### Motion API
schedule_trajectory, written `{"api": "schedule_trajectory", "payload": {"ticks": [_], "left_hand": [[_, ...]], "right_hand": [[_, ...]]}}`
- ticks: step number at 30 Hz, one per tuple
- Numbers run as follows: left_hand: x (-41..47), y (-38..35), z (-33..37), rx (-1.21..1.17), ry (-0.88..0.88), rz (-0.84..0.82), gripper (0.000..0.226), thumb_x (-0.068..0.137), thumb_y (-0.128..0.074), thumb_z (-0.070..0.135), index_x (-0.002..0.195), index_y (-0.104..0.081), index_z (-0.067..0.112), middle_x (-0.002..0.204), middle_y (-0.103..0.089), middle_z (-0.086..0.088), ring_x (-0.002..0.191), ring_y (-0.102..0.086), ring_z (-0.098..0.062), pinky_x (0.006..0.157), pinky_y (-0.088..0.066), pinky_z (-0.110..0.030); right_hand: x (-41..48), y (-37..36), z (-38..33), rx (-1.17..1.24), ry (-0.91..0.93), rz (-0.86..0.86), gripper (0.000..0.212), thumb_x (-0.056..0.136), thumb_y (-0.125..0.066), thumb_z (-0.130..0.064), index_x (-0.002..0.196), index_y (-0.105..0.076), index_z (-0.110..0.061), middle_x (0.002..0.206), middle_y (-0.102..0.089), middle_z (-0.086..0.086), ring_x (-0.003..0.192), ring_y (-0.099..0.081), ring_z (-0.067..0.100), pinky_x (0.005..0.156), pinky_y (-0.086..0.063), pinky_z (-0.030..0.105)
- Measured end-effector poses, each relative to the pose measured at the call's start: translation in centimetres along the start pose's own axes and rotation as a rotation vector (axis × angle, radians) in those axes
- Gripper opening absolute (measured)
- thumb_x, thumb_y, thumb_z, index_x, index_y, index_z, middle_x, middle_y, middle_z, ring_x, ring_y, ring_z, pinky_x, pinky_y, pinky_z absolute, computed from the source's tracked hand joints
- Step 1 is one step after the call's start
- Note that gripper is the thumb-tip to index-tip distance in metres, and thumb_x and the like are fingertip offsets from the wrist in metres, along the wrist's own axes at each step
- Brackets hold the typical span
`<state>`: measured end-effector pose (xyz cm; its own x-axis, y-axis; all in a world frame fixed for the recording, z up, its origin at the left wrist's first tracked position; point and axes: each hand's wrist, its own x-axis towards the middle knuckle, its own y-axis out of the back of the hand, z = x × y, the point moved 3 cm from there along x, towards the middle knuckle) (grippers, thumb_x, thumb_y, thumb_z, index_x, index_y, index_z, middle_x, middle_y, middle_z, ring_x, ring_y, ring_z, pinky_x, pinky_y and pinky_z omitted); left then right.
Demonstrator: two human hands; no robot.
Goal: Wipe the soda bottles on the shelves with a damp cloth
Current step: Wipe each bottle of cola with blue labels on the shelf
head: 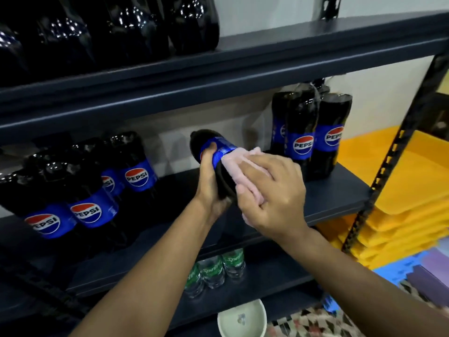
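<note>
one pepsi bottle (pixel 220 148) is shown in the head view, held clear of the middle shelf (pixel 340 190) and tilted, between the bottles at left (pixel 90 210) and the wrapped pack (pixel 313 135) at right. it is gripped round the blue label by the left hand (pixel 209 183), thumb and fingers curled about it. a pink cloth (pixel 237 164) is pressed to its side by the right hand (pixel 274 195), fingers bent over the folds. the bottle is judged heavy, stiff and slick where damp, so it is best held at the label, not the glossy ends
</note>
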<state>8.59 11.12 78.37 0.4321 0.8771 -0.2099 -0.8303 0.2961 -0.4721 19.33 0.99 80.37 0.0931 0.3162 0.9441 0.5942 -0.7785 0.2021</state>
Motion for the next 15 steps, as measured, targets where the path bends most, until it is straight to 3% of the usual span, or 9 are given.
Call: {"api": "schedule_trajectory", "payload": {"ticks": [2, 5, 9, 12, 15], "left_hand": [[-0.1, -0.6, 0.2, -0.027, 0.006, 0.005, 0.079, 0.098, -0.035, 0.073, 0.108, -0.082, 0.011, 0.117, -0.075, -0.016, 0.105, -0.073, -0.03, 0.102, -0.052, -0.046], [-0.2, -1.0, 0.7, -0.071, 0.031, 0.11, 0.076, 0.092, -0.052, 0.077, 0.116, -0.078, 0.009, 0.118, -0.076, -0.017, 0.107, -0.075, -0.033, 0.099, -0.058, -0.048], [-0.2, -0.9, 0.6, -0.143, 0.083, 0.147, 0.081, 0.092, -0.051, 0.077, 0.119, -0.078, 0.006, 0.119, -0.076, -0.019, 0.103, -0.076, -0.033, 0.096, -0.059, -0.047], [-0.9, -0.8, 0.8, -0.104, 0.117, 0.102, 0.08, 0.09, -0.056, 0.076, 0.119, -0.079, 0.005, 0.117, -0.076, -0.017, 0.1, -0.076, -0.031, 0.098, -0.059, -0.045], [-0.9, 0.0, 0.6, -0.015, 0.125, 0.169, 0.071, 0.09, -0.059, 0.073, 0.109, -0.078, 0.007, 0.1, -0.079, -0.015, 0.08, -0.078, -0.028, 0.07, -0.065, -0.038]], "right_hand": [[1.5, 0.2, 0.4, -0.01, -0.019, 0.051, 0.03, 0.096, -0.057, -0.034, 0.097, -0.08, -0.013, 0.093, -0.071, 0.001, 0.083, -0.061, 0.024, 0.074, -0.045, 0.047], [3.4, 0.4, 1.2, 0.056, -0.217, 0.147, 0.034, 0.1, -0.055, -0.03, 0.077, -0.071, -0.01, 0.071, -0.06, 0.0, 0.069, -0.049, 0.02, 0.067, -0.043, 0.044], [2.2, -0.1, -0.5, 0.066, -0.206, 0.156, 0.037, 0.102, -0.053, -0.036, 0.094, -0.077, -0.009, 0.093, -0.071, 0.002, 0.087, -0.063, 0.026, 0.081, -0.048, 0.046], [1.0, 0.0, -1.0, 0.053, -0.228, 0.166, 0.037, 0.095, -0.057, -0.036, 0.106, -0.077, -0.007, 0.105, -0.069, 0.005, 0.096, -0.059, 0.025, 0.085, -0.047, 0.037], [1.0, -0.2, -0.1, 0.116, -0.494, 0.175, 0.031, 0.093, -0.055, -0.038, 0.091, -0.074, -0.014, 0.088, -0.061, -0.001, 0.087, -0.054, 0.019, 0.079, -0.044, 0.027]]}}
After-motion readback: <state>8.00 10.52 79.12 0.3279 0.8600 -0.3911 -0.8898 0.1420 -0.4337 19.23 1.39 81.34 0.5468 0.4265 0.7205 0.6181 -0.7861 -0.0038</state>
